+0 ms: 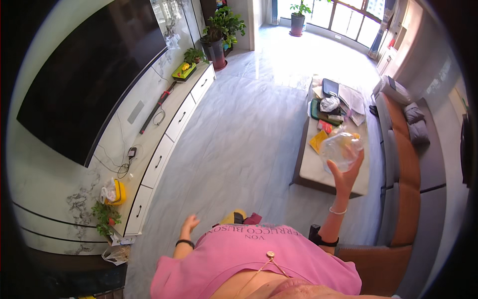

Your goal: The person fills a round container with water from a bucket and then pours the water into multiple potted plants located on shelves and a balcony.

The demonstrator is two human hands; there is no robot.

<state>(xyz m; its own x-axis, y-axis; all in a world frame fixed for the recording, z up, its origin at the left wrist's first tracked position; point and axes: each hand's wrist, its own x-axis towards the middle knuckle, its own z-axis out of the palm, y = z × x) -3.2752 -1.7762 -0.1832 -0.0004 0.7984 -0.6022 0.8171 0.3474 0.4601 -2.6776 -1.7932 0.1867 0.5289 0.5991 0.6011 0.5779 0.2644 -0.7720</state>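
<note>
My right hand (pixel 347 173) is raised over the near end of the coffee table (pixel 326 175), closed round a clear, crinkled plastic container (pixel 340 151). The thumb and fingers grip its near side, and the tabletop shows through it. A yellow packet (pixel 317 141) lies on the table just beyond. My left hand (pixel 188 224) hangs low by my side, over the floor, touching nothing that I can see. It is small and blurred, so how its fingers lie cannot be made out.
Papers (pixel 352 102), a dark tray (pixel 330 87) and a crumpled white bag (pixel 329 103) crowd the table's far half. A long grey and brown sofa (pixel 406 172) runs along the right. On the left stands a low white cabinet (pixel 164 149) with a yellow container (pixel 117 193) on it.
</note>
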